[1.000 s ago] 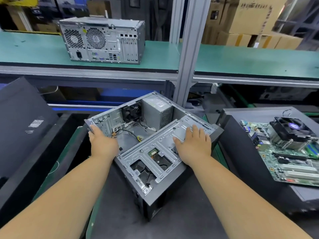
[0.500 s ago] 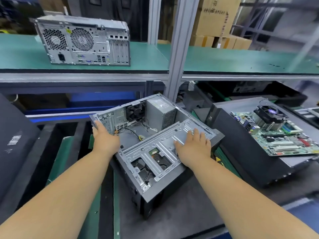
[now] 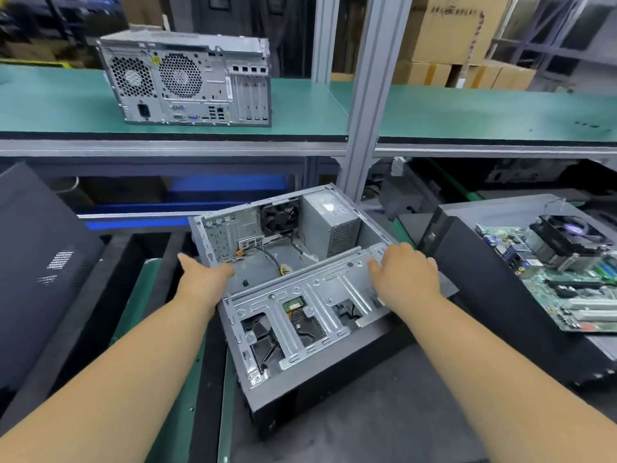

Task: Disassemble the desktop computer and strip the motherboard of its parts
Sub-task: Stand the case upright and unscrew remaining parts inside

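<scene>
While the left hand (image 3: 203,279) grips the rear-left edge of the opened computer case (image 3: 300,295), the right hand (image 3: 405,279) lies flat, fingers straight, on its drive cage (image 3: 310,312). The case sits tilted on the dark bench (power supply (image 3: 329,223) inside). A motherboard (image 3: 567,279) rests on another case to the right.

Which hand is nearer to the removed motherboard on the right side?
The right hand. It rests on the open case's drive cage, toward the motherboard; the left hand is at the case's far side.
</scene>
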